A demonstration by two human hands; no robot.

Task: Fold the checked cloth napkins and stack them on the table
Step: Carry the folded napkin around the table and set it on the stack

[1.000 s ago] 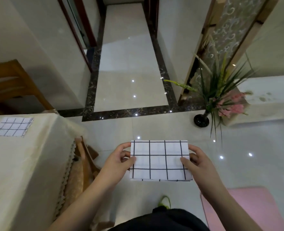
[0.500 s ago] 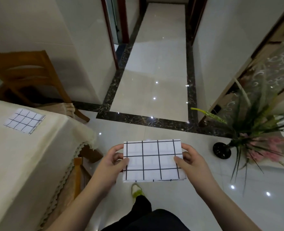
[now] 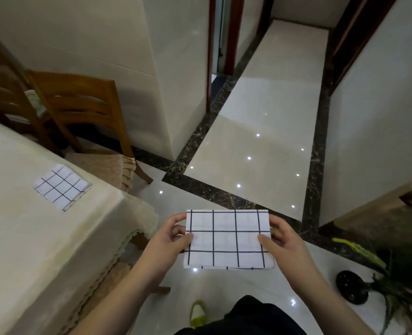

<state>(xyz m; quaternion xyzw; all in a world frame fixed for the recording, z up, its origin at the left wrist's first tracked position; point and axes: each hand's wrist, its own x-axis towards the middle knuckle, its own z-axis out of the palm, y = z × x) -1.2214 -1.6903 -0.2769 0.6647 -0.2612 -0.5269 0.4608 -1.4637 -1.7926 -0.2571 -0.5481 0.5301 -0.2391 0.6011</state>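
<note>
A folded white napkin with black checks is held flat in the air over the floor, in front of me. My left hand pinches its left edge, thumb on top. My right hand pinches its right edge the same way. Another folded checked napkin lies flat on the table near its far corner, up and to the left of my hands.
The table wears a cream cloth with a lace hem. A wooden chair with a beige cushion stands behind the table. A potted plant in a black vase stands on the glossy tiled floor at the lower right. A corridor runs ahead.
The view has swung left, so the table and its napkin sit nearer and the plant has slid to the right edge. Both hands keep the same hold on the folded napkin.
</note>
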